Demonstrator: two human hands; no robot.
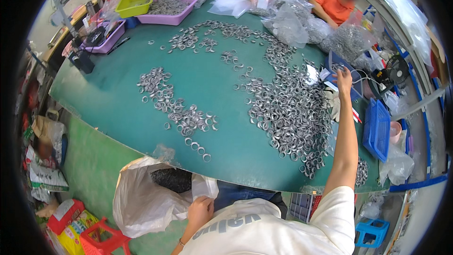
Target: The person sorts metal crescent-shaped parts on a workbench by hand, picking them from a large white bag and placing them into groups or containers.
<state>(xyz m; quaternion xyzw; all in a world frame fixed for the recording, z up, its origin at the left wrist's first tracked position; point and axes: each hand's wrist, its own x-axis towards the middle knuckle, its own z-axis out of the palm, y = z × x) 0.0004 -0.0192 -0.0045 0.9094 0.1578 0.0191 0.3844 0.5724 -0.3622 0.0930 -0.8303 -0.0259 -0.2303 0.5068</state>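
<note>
Hundreds of metal rings (288, 113) still cover the green table (118, 108); left hand (200, 210) grips the white bag (141, 198), right hand (343, 76) reaches out, fingers loosely spread, empty.

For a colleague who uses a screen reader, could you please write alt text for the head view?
A person's right hand reaches far across a green table strewn with small metal rings, while the left hand grips the rim of a white plastic bag at the near edge. Another person in an orange shirt sits at the far side.

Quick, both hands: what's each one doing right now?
Left hand: closed on the white plastic bag rim.
Right hand: stretched across the green table; grip cannot be told.
</note>
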